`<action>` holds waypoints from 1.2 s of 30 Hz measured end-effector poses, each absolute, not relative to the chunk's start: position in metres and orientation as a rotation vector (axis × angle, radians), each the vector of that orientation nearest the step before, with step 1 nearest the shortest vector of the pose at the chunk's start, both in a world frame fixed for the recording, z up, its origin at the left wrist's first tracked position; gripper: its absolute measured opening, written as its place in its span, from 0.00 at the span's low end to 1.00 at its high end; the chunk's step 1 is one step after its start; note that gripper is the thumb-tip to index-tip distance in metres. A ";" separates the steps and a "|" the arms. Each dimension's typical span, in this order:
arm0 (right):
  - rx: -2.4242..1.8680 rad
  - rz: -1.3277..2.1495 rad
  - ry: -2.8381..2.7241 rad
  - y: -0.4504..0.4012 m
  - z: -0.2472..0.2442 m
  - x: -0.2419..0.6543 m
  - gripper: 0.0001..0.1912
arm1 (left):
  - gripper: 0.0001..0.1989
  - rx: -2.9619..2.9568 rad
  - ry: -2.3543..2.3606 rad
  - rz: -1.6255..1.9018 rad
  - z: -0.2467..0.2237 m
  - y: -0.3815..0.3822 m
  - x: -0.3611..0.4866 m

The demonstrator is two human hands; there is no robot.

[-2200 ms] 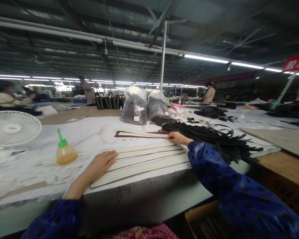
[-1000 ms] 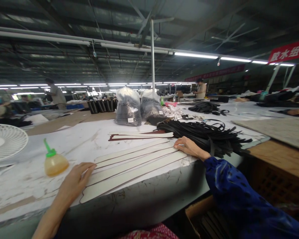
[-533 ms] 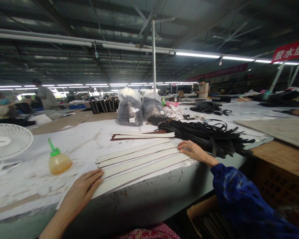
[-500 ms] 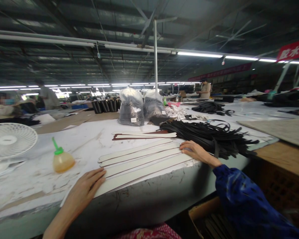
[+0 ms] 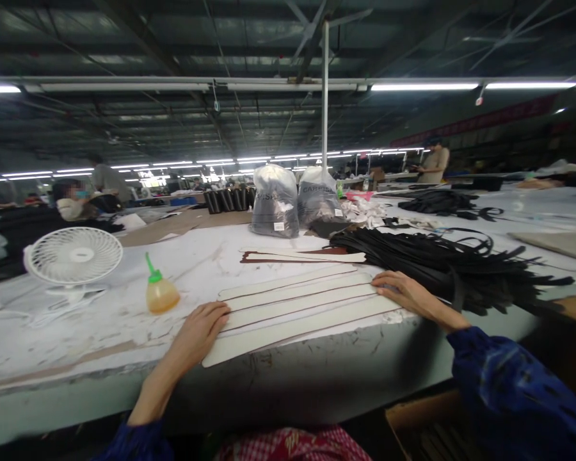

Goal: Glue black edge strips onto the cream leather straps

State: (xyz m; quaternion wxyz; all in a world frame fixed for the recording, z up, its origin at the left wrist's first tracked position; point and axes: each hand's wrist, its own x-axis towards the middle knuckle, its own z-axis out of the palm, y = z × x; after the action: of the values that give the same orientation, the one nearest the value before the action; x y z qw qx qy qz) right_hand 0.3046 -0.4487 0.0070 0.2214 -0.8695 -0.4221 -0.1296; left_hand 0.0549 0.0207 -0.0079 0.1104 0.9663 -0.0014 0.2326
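Note:
Several long pale strips (image 5: 297, 307) with dark edges lie side by side on the white table (image 5: 206, 256). At their left ends rests my left hand (image 5: 201, 330), its fingers extended and close together on the strip ends. My right hand (image 5: 403, 291) lies over the right ends, fingers stretched out and lightly bent. Neither hand lifts a strip. Behind them is a small pile of brown and white strips (image 5: 302, 256). A heap of black strips (image 5: 427, 256) sits beyond my right hand.
A bottle with a green nozzle (image 5: 162, 296) and a white fan (image 5: 77, 256) stand at the left. Two filled plastic bags (image 5: 274, 205) stand behind the strips. An open cardboard box (image 5: 417, 410) is below the table edge. People are in the background.
The view has turned left, so the scene sits farther right. My left hand has moved up along the strips' left ends, uncovering the nearest strip's end. My right hand stays at the right ends.

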 end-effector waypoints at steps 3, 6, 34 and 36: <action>-2.395 -0.365 -1.167 -0.449 0.004 0.308 0.23 | 0.20 2.821 0.004 0.666 -0.006 0.018 0.052; -2.381 -0.364 -1.161 -0.449 0.006 0.304 0.22 | 0.20 2.818 0.017 0.660 -0.007 0.020 0.053; -2.433 -0.291 -1.173 -0.448 0.007 0.305 0.28 | 0.29 2.809 0.166 0.448 0.011 0.044 0.074; -2.429 -0.299 -1.171 -0.448 0.008 0.303 0.27 | 0.30 2.797 0.154 0.524 0.008 0.045 0.066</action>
State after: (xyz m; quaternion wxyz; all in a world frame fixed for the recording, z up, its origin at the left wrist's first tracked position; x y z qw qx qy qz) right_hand 0.3028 -0.4479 0.0083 0.2127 -0.8748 -0.4217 -0.1076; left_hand 0.0663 0.0446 0.0083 0.1454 0.9710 0.0536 0.1821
